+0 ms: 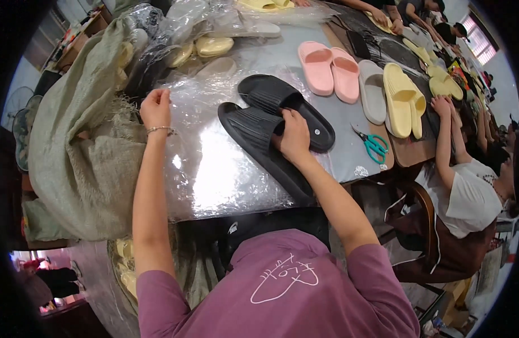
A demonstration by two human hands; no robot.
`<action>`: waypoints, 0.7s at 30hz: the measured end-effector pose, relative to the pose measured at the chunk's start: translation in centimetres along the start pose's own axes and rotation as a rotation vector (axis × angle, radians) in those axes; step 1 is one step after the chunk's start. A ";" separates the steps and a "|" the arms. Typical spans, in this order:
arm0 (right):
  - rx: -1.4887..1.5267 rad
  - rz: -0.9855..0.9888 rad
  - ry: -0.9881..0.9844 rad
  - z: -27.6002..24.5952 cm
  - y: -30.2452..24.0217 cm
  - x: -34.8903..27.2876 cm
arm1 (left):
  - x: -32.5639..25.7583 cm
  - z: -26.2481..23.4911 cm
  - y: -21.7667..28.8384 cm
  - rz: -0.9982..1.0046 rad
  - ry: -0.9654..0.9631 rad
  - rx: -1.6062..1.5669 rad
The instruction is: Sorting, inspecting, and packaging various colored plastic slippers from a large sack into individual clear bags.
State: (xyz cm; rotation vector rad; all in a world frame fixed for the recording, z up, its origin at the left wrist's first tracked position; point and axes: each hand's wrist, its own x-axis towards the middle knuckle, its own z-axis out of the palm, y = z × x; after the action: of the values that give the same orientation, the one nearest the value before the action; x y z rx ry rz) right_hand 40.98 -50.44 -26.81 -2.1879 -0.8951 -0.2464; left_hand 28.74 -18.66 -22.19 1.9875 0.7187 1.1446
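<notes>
A pair of black slide slippers [259, 127] lies on clear plastic bags [214, 163] in front of me. My right hand [295, 135] grips the pair where the two slippers meet, its fingertips at the strap of the farther one and its thumb by the strap opening of the nearer one. My left hand [156, 108] is raised at the left edge of the plastic, beside a greenish woven sack [82, 152]. Its fingers are pinched together, and whatever they may hold is too small to make out.
To the right stand pink slippers [321, 67], a grey slipper [373, 93] and yellow slippers [402, 101], with teal-handled scissors [375, 147] nearer me. Bagged slippers [214, 46] are heaped at the far left. A seated co-worker [468, 186] reaches onto the table at right.
</notes>
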 end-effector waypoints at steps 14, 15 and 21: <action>0.088 -0.334 -0.087 -3.3 -9.1 0.7 | -18.2 -7.3 5.3 0.297 -0.708 0.776; 0.096 -0.422 -0.158 -1.9 -10.1 0.0 | -18.5 -7.3 3.9 0.312 -0.796 0.777; 0.046 -0.517 -0.091 4.7 -6.7 -0.9 | -18.9 -7.8 0.8 0.328 -0.677 0.802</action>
State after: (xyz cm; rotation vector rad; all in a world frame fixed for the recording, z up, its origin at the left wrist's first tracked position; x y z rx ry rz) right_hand 35.37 -44.41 -26.61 -1.9041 -1.4958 -0.3690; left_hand 13.37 -30.92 -28.03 3.0178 0.5253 0.2471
